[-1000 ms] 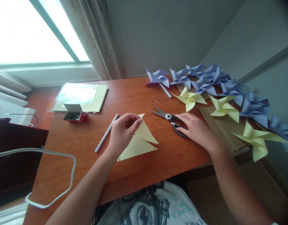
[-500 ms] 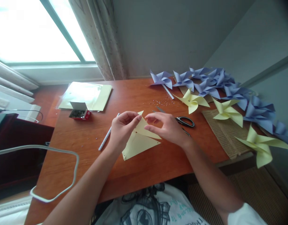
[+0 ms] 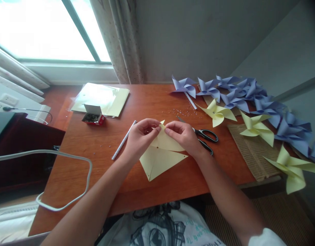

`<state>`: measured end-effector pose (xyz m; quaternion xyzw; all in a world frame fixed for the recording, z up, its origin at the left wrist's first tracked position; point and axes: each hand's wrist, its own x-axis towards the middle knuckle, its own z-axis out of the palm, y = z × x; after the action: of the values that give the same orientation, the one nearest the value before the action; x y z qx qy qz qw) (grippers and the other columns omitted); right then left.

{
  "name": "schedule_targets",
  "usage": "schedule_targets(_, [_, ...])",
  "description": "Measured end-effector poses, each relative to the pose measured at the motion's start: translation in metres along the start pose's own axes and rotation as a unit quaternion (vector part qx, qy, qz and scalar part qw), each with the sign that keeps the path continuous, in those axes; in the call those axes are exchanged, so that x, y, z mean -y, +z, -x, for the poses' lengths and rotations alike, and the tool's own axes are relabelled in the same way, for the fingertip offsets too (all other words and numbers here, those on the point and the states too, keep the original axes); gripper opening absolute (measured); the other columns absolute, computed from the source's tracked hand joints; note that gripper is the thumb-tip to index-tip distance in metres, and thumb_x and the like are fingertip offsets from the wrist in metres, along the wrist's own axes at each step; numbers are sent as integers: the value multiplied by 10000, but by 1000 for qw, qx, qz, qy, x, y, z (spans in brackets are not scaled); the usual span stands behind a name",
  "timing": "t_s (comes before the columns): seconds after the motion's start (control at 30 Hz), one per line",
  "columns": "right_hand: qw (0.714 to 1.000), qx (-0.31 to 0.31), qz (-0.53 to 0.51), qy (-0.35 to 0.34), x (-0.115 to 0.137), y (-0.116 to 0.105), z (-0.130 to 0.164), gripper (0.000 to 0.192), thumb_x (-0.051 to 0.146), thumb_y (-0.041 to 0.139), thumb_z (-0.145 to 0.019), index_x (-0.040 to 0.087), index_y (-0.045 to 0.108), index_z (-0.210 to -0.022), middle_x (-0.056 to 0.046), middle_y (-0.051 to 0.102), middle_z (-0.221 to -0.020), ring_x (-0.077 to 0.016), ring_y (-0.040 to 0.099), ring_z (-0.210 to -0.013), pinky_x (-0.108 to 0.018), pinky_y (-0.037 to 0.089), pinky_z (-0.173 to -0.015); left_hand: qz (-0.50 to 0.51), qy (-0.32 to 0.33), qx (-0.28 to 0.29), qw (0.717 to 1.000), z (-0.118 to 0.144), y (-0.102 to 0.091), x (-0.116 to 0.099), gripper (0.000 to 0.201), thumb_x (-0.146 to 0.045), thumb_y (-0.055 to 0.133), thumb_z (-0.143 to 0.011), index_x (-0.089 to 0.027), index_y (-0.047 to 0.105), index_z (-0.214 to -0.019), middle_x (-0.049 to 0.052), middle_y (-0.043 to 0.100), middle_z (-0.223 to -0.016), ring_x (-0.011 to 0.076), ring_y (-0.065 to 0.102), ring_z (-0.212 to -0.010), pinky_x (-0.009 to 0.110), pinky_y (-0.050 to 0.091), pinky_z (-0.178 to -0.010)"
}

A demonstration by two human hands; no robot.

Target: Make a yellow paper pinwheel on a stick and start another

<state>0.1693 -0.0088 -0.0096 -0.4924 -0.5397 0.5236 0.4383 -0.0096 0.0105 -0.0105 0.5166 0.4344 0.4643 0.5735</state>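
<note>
The left hand (image 3: 140,138) and the right hand (image 3: 184,136) meet over the middle of the tabletop (image 3: 101,160), both pinched on the upper corners of a pale yellow paper (image 3: 162,159); thumbs and forefingers are closed on the folded flaps, and the fingertips of the two hands nearly touch. The paper's lower part lies flat on the wood as a triangle pointing toward the person, while its upper part is lifted and curled between the fingers (how many flaps are gathered there cannot be made out, since the fingers cover the junction). Just right of the right hand lie black-handled scissors (image 3: 205,136); their blades are partly hidden behind the knuckles. A thin white stick (image 3: 123,140) lies diagonally just left of the left hand, apart from it. Farther left stand a small open box (image 3: 93,118) with dark contents too small to identify and a sheaf of yellow sheets (image 3: 106,99) under a glaring clear cover. Tiny specks (image 3: 179,112) are scattered beyond the scissors. Along the right side lie yellow pinwheels (image 3: 219,112) and purple pinwheels (image 3: 239,94); the farthest of them run out of the frame at the right edge. A white cable (image 3: 70,201) loops off the tabletop's left side.
</note>
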Motion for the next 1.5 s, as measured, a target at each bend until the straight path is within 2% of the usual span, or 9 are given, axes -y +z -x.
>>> schedule_targets(0.27, [998,12,64,-23,-2,2,2,154,361,686,-887,209,700,-869,-11,697,-841,-168,635,-782,-290,494,-715,-27,2,2,1000,0,-3,-4,209,-364,788,-799,-169,711,-806,27,686,-786,123,568,-677,232,435,-599])
schedule_targets(0.53, [1000,7,3,7,0,0,2,181,388,711,-866,207,704,-867,-7,694,-847,-166,643,-791,-285,506,-727,-15,-3,18,1000,-1,-3,-1,184,-304,801,-761,-172,712,-853,38,699,-830,150,615,-727,253,475,-651])
schedule_targets(0.8, [1000,19,21,0,-1,1,2,186,399,698,-877,214,703,-882,-11,698,-864,-171,648,-804,-288,510,-725,-18,-6,2,1000,-1,-2,-4,230,-379,804,-771,-176,700,-807,26,674,-770,138,582,-679,240,437,-586])
schedule_targets(1.0, [998,25,64,-17,-3,-1,1,174,382,678,-891,210,703,-881,-10,697,-849,-169,640,-789,-288,496,-717,24,-42,26,999,0,-2,-5,250,-379,824,-746,-181,676,-783,-3,616,-700,107,507,-594,230,379,-536])
schedule_targets(1.17, [998,32,52,-18,-1,-3,2,183,394,709,-864,211,719,-872,-9,703,-847,-175,642,-793,-288,499,-710,42,-71,44,996,0,-2,-7,217,-356,797,-767,-178,676,-799,-20,550,-644,94,450,-552,227,315,-502])
schedule_targets(1.23, [998,21,47,-19,0,-4,2,204,416,738,-836,214,727,-865,-12,714,-859,-184,650,-810,-295,510,-723,7,-45,28,999,-2,-4,-8,202,-356,768,-787,-174,680,-800,-6,575,-665,107,476,-576,237,344,-523])
schedule_targets(1.3, [999,3,35,-16,-1,-7,2,226,433,761,-811,215,727,-862,-13,720,-864,-189,657,-815,-302,518,-732,-56,13,-7,998,-4,-9,-9,175,-344,734,-810,-175,687,-813,17,636,-738,131,538,-644,251,403,-581])
schedule_targets(1.4, [999,-33,4,-13,-5,-12,-1,249,456,768,-798,221,720,-867,-8,719,-847,-186,659,-790,-302,525,-714,-148,90,-68,983,-11,-20,-8,157,-333,693,-847,-179,704,-878,49,710,-880,167,623,-790,271,466,-701])
schedule_targets(1.5, [996,-82,-22,-16,-10,-18,-5,260,482,758,-803,235,714,-873,-4,718,-847,-181,659,-768,-304,536,-707,-158,96,-119,976,-18,-29,-3,228,-378,702,-852,-187,700,-976,66,724,-977,182,660,-898,262,491,-750])
